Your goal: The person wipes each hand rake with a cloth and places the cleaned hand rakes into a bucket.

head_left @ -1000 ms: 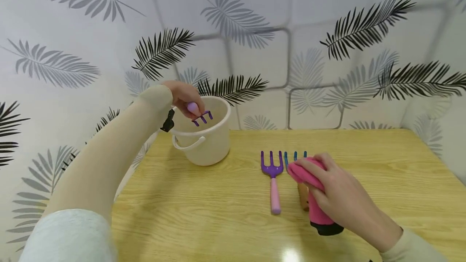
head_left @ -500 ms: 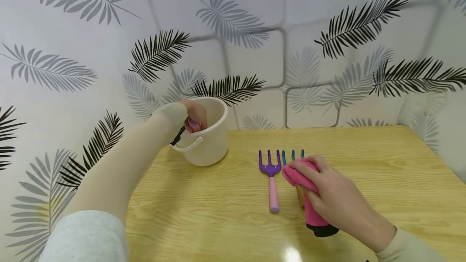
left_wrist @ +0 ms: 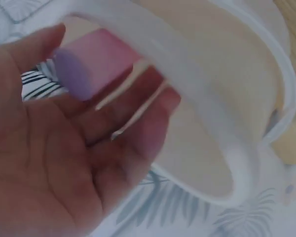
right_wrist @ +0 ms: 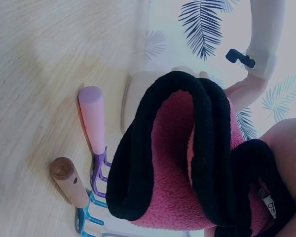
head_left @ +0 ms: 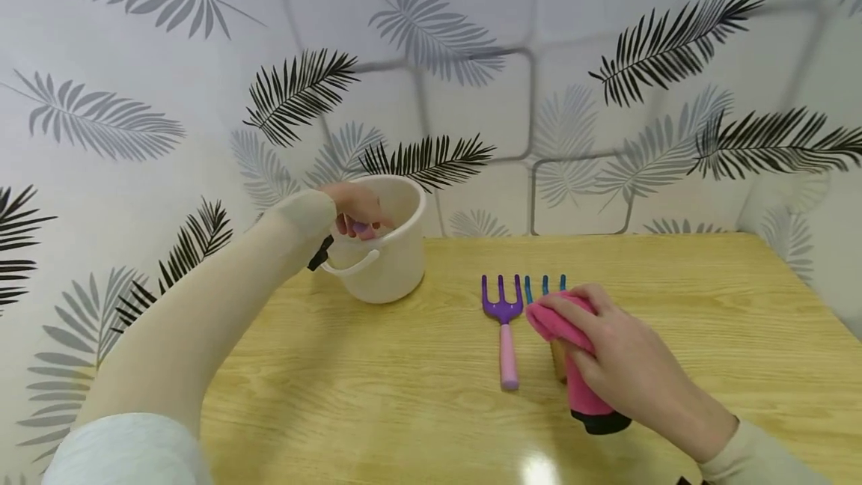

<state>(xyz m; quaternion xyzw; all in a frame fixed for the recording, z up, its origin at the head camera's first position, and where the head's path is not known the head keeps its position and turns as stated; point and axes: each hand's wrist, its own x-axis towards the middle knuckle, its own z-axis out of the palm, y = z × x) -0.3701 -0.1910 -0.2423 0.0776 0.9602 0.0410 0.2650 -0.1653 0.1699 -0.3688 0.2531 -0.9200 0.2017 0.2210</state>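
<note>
My left hand (head_left: pixel 360 204) is inside the mouth of a white bucket (head_left: pixel 393 268). Its fingers are loosely bent beside the pink handle (left_wrist: pixel 106 57) of a small hand fork, whose tines the bucket hides. The thumb lies close to the handle's lilac end, but the fingers do not close round it. My right hand (head_left: pixel 622 358) grips a folded pink fleece cloth (right_wrist: pixel 172 163) with black edging, above the table. Under the cloth lies a blue hand fork (head_left: pixel 545 287) with a brown handle, partly covered from view. To its left is a purple hand fork (head_left: pixel 503 313) with a pink handle.
The wooden table (head_left: pixel 417 388) reaches back to a wall covering (head_left: pixel 471 111) with a leaf pattern. The bucket stands at the table's back left, its white carrying handle (head_left: pixel 357 266) hanging on the near side.
My left hand has lowered the purple fork into the bucket, then risen slightly with looser fingers. The fork's tines have gone out of sight. My right hand still holds the cloth in nearly the same place.
</note>
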